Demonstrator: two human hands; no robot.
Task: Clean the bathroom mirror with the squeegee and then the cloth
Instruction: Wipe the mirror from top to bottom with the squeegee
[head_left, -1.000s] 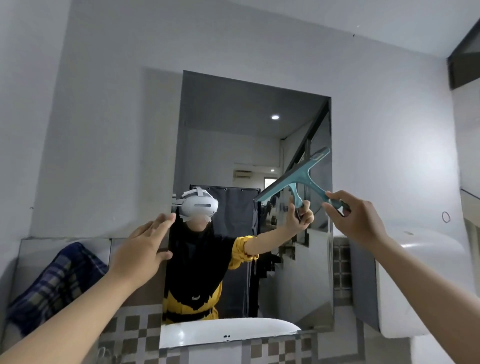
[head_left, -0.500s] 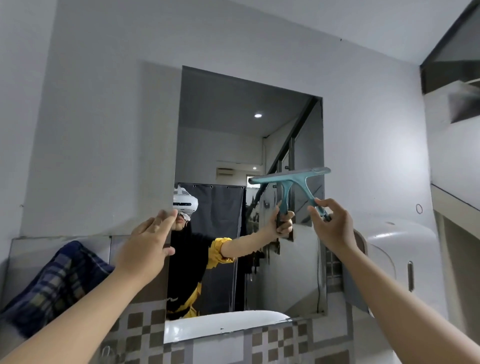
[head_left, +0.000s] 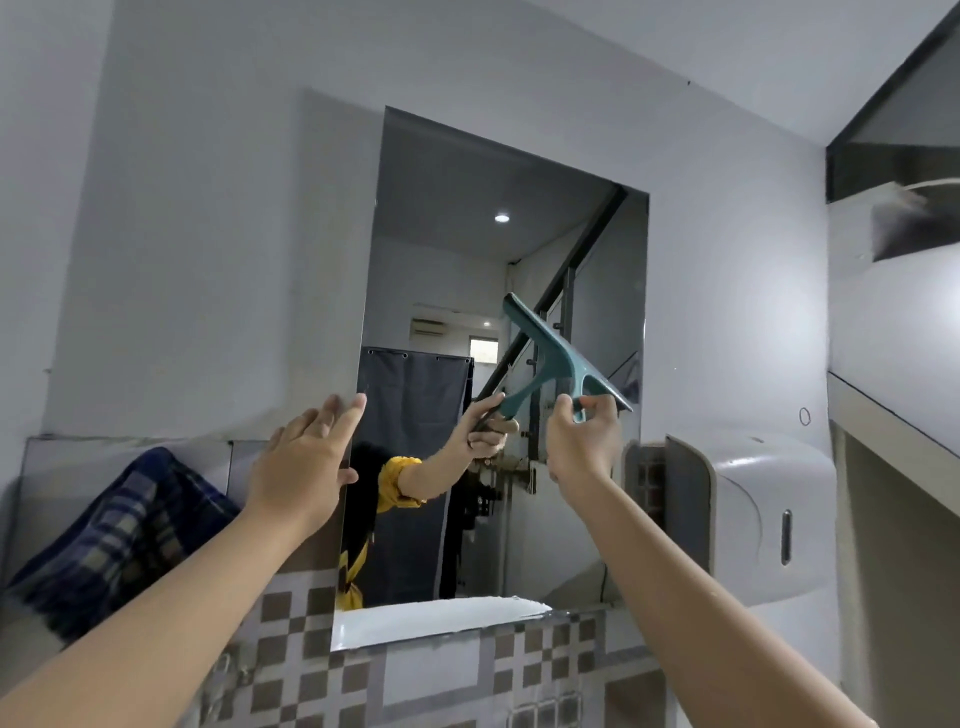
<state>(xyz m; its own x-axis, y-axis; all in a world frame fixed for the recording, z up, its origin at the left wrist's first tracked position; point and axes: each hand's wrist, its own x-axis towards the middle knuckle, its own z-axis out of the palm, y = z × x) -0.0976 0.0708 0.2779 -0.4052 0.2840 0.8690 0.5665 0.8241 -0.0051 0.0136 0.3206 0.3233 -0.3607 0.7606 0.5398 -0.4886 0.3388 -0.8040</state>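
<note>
The frameless mirror (head_left: 441, 260) is on the white wall straight ahead. My right hand (head_left: 582, 447) grips the handle of the teal squeegee (head_left: 550, 353) in front of the mirror's right half. Its blade slants from upper left down to lower right, near the glass; contact is unclear. My left hand (head_left: 301, 462) lies against the mirror's left edge with fingers stretched out and thumb on the glass, holding nothing. A blue plaid cloth (head_left: 119, 525) is bunched on the ledge to the left, below my left hand. The mirror shows my reflection and the squeegee.
A white wall dispenser (head_left: 753, 519) sticks out just right of the mirror's lower corner. Checkered tiles (head_left: 415, 675) run below the mirror. A ledge (head_left: 893, 415) crosses the right wall, with a dark beam above it.
The squeegee blade has swung from tilting up to the right, through level, to slanting down to the right, and sits lower on the mirror. My left hand stays at the left edge.
</note>
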